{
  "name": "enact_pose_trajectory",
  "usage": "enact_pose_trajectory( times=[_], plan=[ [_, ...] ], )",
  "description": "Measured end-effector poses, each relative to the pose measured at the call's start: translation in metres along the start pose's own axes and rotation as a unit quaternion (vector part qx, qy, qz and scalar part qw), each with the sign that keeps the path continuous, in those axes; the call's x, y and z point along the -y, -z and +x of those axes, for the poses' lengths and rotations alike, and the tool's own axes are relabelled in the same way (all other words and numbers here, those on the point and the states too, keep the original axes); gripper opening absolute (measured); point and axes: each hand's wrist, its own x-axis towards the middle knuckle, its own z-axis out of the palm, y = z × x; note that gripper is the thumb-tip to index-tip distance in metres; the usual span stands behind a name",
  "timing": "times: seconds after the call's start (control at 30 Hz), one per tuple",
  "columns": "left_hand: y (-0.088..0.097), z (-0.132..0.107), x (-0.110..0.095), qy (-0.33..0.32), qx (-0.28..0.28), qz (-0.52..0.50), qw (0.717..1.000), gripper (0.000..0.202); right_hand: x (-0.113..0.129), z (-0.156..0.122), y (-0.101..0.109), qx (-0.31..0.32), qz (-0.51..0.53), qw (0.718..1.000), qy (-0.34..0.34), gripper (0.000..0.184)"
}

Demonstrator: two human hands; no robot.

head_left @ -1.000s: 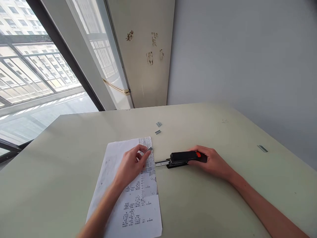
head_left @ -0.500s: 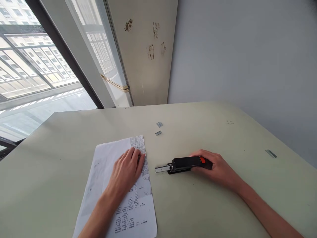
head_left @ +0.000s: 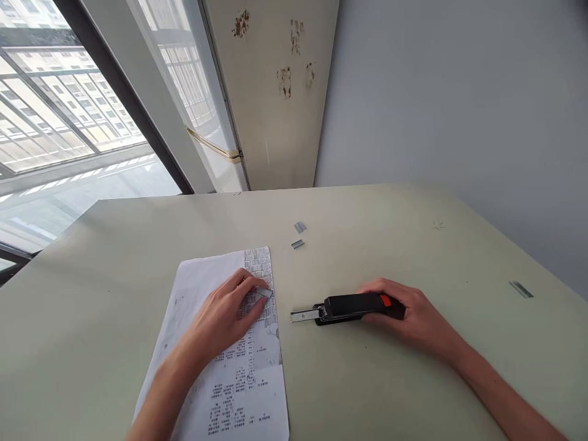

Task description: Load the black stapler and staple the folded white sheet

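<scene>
Black stapler (head_left: 353, 304): lies flat on the table (head_left: 367, 392), right of centre and well in from every edge. Its long axis runs left to right, roughly parallel to the near edge, with the red-marked rear to the right.
Magazine rail (head_left: 302, 316): bare metal, drawn out of the stapler's left end and pointing left.
Right hand (head_left: 416, 312): closed over the stapler's rear end, holding it down on the table.
Left hand (head_left: 220, 315): over the printed sheet (head_left: 239, 380), thumb and fingertips pressed together on a short staple strip (head_left: 265, 293).
Staple strip: at the sheet's right margin, toward its far corner. Whether it touches the paper cannot be told.
Key relation: the rail's tip lies to the right of the pinched strip and slightly nearer the near edge, with a gap of bare table between them. The left hand is the nearer hand to the tip.
Printed sheet: left of centre, reaching the near edge.
Loose pieces: far loose strip (head_left: 300, 227) and second loose strip (head_left: 297, 244) lie beyond the stapler, toward the far edge. The right-edge strip (head_left: 520, 289) is well apart.
</scene>
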Motion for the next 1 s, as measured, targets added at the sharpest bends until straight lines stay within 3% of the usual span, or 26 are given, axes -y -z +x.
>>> enact_pose_trajectory(
  times=[0.2,0.53,0.7,1.0],
  plan=[
    [-0.002,0.002,-0.002,-0.016,-0.028,-0.027,0.999,0.027,-0.001,-0.001,0.0,-0.002,0.001,1.0,0.003,0.024],
    [-0.012,-0.006,-0.05,-0.132,-0.056,-0.079,0.986,0.021,0.001,0.0,0.002,-0.016,-0.016,1.0,0.011,0.026],
    [-0.022,-0.006,-0.052,-0.17,-0.079,-0.05,0.981,0.019,-0.002,-0.001,0.002,-0.019,-0.016,1.0,0.013,0.03],
    [-0.028,-0.007,-0.052,-0.168,-0.083,-0.035,0.982,0.017,-0.006,0.0,0.001,-0.009,-0.005,1.0,0.007,0.03]
  ],
)
